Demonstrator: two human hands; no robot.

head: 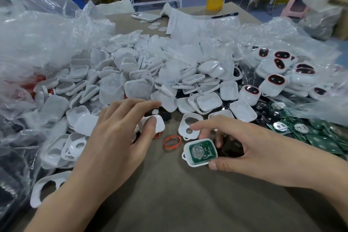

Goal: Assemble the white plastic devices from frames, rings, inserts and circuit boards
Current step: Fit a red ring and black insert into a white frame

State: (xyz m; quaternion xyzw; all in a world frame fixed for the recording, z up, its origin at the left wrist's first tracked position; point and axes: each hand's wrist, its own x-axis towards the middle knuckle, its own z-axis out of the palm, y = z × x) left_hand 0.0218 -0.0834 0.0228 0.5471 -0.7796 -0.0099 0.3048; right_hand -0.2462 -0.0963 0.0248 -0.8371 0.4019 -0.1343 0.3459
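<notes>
While the half-built device (199, 151) sits at the near edge of the parts, its green circuit board (204, 154) and coin cell face up. My right grip (235, 149) holds it, thumb on the near rim and fingers curled round the far side. I cannot tell whether it rests on the surface (169, 194).

The index finger reaches over a loose white frame (189, 125) just beyond. A red ring (164, 142) lies free just left of the device. My left grip (120, 130) has its fingers stretched out, with the thumb pressing a white cover (153, 124).

I judge the board seated, and closing the shell is the step in hand. The next move calls for a cover brought over, matched to the loop corner and pressed evenly.

Heaped white shells (131, 81), finished devices (276, 81) and spare boards (323, 141) lie around.
</notes>
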